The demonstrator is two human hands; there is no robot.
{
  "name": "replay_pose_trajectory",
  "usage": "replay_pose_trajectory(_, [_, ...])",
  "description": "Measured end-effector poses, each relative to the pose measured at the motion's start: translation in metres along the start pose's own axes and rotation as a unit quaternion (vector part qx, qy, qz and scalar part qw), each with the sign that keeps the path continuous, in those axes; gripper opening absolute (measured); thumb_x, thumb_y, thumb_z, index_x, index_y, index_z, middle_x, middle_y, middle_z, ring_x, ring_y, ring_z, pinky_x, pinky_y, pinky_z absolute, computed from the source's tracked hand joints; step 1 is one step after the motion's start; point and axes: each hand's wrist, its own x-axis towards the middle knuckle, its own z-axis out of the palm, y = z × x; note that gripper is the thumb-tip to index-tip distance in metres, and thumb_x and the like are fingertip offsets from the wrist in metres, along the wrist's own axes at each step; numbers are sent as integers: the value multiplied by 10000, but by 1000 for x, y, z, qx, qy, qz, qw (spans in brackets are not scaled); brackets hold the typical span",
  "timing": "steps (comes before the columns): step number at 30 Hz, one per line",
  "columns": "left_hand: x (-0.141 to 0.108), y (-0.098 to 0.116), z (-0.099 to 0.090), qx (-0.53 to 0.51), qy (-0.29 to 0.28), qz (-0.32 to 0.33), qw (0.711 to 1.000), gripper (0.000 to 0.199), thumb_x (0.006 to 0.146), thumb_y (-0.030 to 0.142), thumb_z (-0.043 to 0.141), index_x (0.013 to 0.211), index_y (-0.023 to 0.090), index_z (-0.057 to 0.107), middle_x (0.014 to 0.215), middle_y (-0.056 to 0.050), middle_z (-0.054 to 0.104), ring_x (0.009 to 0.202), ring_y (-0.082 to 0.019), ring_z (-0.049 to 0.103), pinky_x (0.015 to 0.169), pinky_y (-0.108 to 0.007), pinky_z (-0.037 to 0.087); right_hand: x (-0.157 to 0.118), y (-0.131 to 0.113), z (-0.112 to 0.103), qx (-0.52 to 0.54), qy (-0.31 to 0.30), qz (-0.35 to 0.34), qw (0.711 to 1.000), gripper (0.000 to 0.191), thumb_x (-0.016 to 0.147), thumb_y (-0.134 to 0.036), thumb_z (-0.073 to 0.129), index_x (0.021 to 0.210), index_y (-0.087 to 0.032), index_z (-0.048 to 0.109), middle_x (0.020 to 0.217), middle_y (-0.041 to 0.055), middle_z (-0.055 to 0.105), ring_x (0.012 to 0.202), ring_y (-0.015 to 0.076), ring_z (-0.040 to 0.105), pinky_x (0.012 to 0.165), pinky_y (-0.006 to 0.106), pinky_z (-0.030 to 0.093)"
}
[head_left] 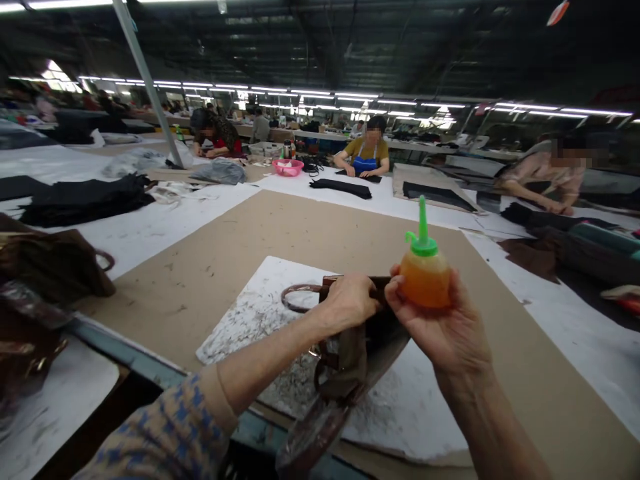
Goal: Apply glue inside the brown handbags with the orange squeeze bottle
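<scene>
Squeeze bottle (425,270) held in right grip (457,333) — brown bag (353,357) clasped by left grip (350,300)
Squeezing too hard could spurt liquid (424,285) — staining the bag.

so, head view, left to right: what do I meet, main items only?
black fabric stack → grey bundle → pink basin → long black bundle → green-topped squeeze bottle in the right hand → brown fabric piece

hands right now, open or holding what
Left hand: closed on top edge of dark brown bag.
Right hand: holding round, green-capped plastic bottle of orange liquid.
</scene>
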Motion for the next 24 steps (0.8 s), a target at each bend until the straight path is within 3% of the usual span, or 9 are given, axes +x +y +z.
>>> replay_pose_trajectory(4, [-40,-26,-38,-9,22,-34,999,127,578,126,500,465,178,477,421,29,397,488,-131,418,472,-237,263,2,-11,-7,-21,36,-18,999,342,865,-307,560,1154,-123,558,1054,142,543,909,241,551,768,400,521])
replay_pose_trajectory(7, [-79,-54,-70,-11,100,-86,991,148,575,134,461,454,183,391,428,48,331,450,-97,331,433,-224,192,1,-16,-9,-19,75,-16,997,390,935,-334,405,1243,-114,500,1076,173,521,887,241,560,761,421,524])
replay_pose_trajectory(9, [-102,-72,-87,-29,156,-117,980,109,568,135,460,484,181,407,461,50,383,466,-95,353,434,-209,211,1,-15,-8,-14,91,-5,996,408,939,-341,390,1262,-110,483,1071,184,513,855,233,566,764,424,523])
replay_pose_trajectory(11, [-118,-89,-97,-50,192,-138,970,54,552,124,464,554,178,469,517,44,467,502,-102,407,453,-196,263,1,-10,-3,-9,100,10,995,411,934,-350,401,1266,-120,480,1062,179,513,832,229,568,763,431,522])
replay_pose_trajectory(16, [-120,-116,-102,-47,202,-121,971,325,560,101,401,836,184,554,748,9,603,713,-149,541,598,-226,403,0,13,18,-20,148,50,988,391,918,-333,413,1252,-143,485,1075,194,513,792,250,583,736,492,520])
replay_pose_trajectory(20, [-104,-113,-109,-38,125,-106,986,424,578,95,381,952,173,564,915,-36,629,898,-200,565,762,-303,441,3,21,30,-27,155,47,986,328,912,-300,439,1178,-127,524,1069,212,511,797,257,588,707,465,530])
replay_pose_trajectory(24, [-110,-73,-125,-4,65,-79,995,569,665,201,529,1228,243,462,1291,-46,484,1143,-243,458,922,-345,388,11,21,31,11,142,42,989,290,913,-313,458,1112,-123,550,1056,190,511,795,241,582,715,452,525])
